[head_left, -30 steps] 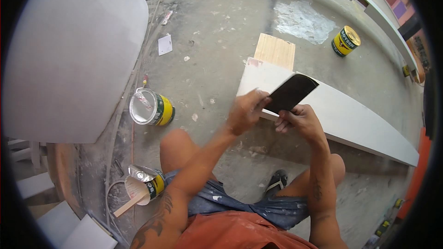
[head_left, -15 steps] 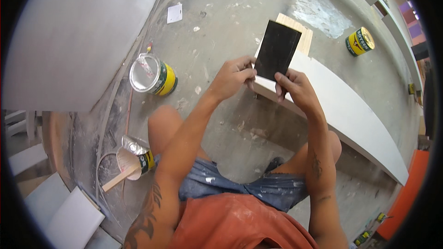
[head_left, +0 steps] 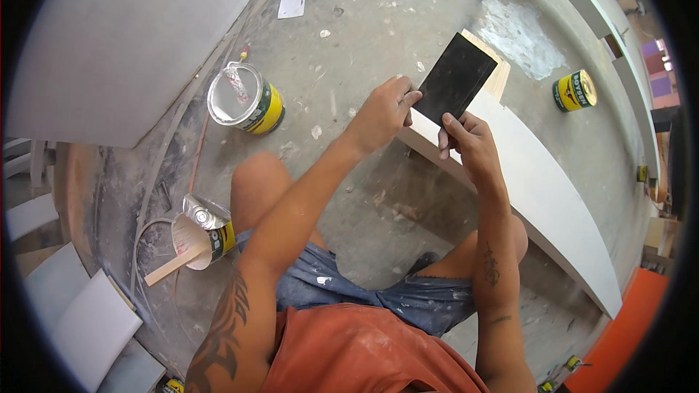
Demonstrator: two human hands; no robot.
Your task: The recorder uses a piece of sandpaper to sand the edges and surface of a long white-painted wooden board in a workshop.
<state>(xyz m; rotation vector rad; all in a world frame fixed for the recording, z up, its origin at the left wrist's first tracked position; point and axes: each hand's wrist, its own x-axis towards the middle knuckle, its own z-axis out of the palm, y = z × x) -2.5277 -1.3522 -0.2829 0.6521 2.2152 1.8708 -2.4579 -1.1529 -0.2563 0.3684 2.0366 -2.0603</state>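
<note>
Plainly, I counted one black sheet (head_left: 459, 76) above and right of the frame's centre, two hands on it: the left hand (head_left: 384, 110) pinched its left corner, the right hand (head_left: 472, 144) its lower edge, fingers closed. Two cans (head_left: 271, 110) stood left of centre.

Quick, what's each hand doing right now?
Left hand: closed, pinching the black sheet by its left edge.
Right hand: closed on the same sheet's lower edge.

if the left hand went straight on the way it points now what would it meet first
The black sheet, whose near edge is at the left hand's fingertips. Past that, the pale wood board seems next in line, though it looks lower and the depth is unclear.
</note>
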